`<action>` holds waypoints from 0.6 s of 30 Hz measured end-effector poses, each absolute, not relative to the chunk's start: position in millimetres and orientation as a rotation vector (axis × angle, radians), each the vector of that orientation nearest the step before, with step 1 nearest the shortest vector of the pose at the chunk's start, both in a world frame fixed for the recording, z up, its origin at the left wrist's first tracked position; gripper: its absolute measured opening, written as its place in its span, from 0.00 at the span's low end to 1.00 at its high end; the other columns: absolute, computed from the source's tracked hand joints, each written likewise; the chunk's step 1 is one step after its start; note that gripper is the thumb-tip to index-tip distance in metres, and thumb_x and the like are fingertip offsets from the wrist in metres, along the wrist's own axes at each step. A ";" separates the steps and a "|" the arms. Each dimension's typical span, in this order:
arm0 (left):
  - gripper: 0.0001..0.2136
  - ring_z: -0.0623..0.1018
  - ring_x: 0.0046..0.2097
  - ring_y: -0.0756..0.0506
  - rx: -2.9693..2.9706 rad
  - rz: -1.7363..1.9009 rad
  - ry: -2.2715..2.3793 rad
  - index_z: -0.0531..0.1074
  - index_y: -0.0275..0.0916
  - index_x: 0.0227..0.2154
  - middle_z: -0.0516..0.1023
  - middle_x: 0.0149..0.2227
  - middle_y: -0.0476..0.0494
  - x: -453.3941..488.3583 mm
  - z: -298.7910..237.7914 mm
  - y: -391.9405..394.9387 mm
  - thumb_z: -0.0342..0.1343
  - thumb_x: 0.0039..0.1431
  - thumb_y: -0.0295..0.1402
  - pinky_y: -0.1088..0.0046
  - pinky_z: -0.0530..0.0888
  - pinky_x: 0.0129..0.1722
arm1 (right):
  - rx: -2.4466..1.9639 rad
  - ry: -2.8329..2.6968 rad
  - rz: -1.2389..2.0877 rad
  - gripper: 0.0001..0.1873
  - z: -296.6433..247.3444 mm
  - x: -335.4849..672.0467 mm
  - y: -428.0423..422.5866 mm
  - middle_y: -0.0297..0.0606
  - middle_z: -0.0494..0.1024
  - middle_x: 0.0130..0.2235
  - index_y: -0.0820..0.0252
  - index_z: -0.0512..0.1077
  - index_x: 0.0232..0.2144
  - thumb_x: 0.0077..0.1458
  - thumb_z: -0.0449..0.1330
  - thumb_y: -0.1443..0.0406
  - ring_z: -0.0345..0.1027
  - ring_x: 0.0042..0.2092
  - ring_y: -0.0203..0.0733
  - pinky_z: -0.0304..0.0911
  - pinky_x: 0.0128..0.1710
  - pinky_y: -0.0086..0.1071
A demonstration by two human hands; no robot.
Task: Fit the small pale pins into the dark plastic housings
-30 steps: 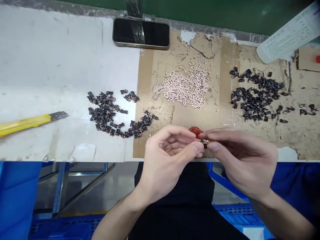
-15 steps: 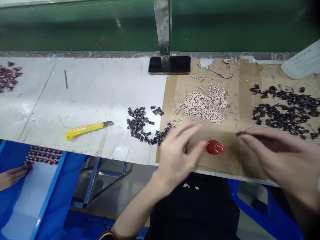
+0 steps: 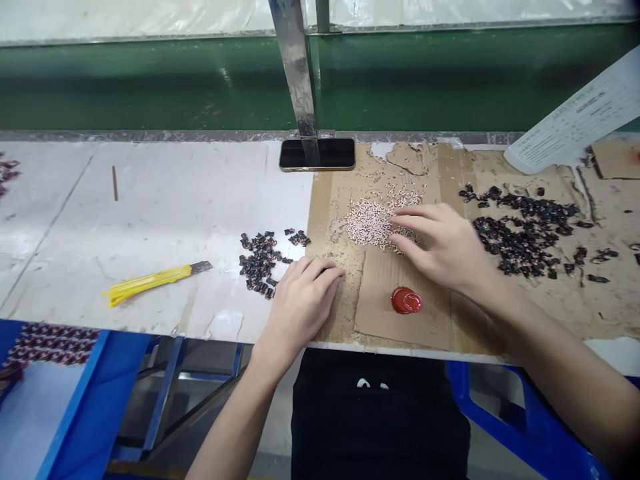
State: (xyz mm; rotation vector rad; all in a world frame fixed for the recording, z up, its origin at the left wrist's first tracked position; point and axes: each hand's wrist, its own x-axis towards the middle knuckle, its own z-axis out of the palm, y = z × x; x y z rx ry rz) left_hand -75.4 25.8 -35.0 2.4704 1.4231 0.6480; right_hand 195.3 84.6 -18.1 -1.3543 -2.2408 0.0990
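My left hand (image 3: 306,297) rests low over the board, fingers curled together, at the right side of a pile of small black pieces (image 3: 257,260); whatever its fingertips hold is hidden. My right hand (image 3: 443,243) is open, thumb and fingers apart, with its tips at the right part of a heap of tiny pinkish pieces (image 3: 367,223). Below that hand a blob of glossy red paste (image 3: 406,301) sits on a square of cardboard (image 3: 380,323). To the right of my right hand lies a larger spread of dark pieces (image 3: 520,243).
A yellow utility knife (image 3: 150,283) lies on the white tabletop at left, with a thin brown stick (image 3: 115,183) beyond it. A phone (image 3: 317,155) stands by the metal post (image 3: 299,73). A white bottle (image 3: 570,113) leans in at right. A blue tray (image 3: 75,407) sits lower left.
My right hand has swung left from the dark pieces to the pinkish heap, its pinch on a small dark piece opened. My left hand has moved left to the black pile. The view has shifted.
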 end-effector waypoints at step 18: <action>0.11 0.81 0.34 0.50 1.191 1.157 1.182 0.82 0.40 0.48 0.82 0.33 0.47 -54.5 -4.9 20.4 0.55 0.72 0.29 0.73 0.80 0.38 | -1.326 -2.264 0.123 0.11 -18.3 173.4 104.0 0.35 0.88 0.38 0.51 0.85 0.38 0.65 0.62 0.67 0.81 0.38 0.46 0.71 0.37 0.40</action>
